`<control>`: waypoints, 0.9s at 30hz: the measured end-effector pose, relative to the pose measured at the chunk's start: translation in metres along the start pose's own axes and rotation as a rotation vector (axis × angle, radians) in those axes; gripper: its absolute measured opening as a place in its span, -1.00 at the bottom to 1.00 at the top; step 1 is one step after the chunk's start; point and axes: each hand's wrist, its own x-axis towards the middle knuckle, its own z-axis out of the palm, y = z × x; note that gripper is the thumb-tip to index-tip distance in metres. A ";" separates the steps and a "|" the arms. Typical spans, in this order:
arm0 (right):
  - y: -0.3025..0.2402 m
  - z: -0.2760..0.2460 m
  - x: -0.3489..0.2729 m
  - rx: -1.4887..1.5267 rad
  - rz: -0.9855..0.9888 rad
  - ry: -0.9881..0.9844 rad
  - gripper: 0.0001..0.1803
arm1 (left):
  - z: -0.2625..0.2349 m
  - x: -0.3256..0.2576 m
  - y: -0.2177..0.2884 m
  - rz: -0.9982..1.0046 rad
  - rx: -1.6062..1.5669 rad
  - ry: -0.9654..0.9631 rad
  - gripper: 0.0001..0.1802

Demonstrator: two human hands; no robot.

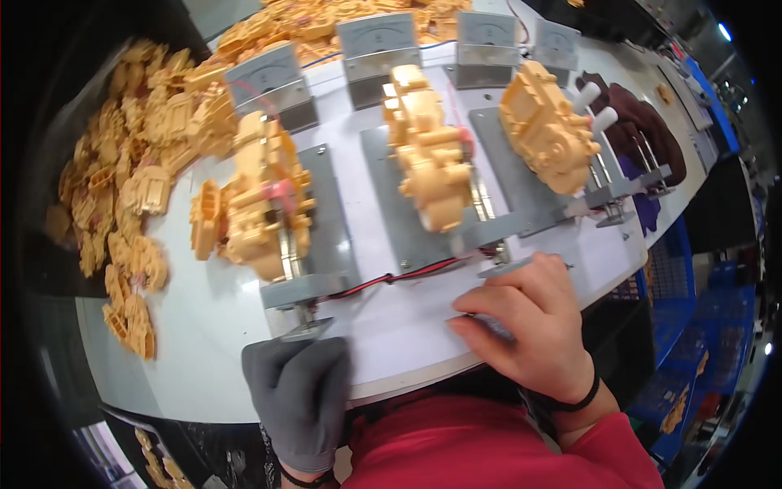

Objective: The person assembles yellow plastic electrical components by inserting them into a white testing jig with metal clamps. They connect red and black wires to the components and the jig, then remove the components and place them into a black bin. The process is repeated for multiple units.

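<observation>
Perhaps the yellow-orange plastic gearbox housing, beyond the gloved left hand, could tilt if the metal lever at those curled fingers is pushed unevenly. The bare right hand curls too; whether either grips anything, I cannot tell. Red-and-black wires between their fingers could snag.

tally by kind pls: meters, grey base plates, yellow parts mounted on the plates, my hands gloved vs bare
Meters: 4
Grey base plates: 3
Mounted yellow parts: 3
Gloved left hand: 1
Bare right hand: 1
Total: 12
</observation>
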 end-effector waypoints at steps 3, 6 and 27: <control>-0.001 -0.002 0.000 -0.012 0.005 0.003 -0.74 | -0.001 0.003 0.000 0.047 -0.008 -0.003 -0.71; -0.001 -0.003 0.001 -0.036 -0.001 0.003 -0.74 | 0.001 0.006 -0.001 0.089 -0.014 0.006 -0.72; -0.004 0.004 -0.001 -0.025 -0.019 0.067 -0.84 | 0.004 0.004 -0.010 0.182 -0.057 0.091 -0.81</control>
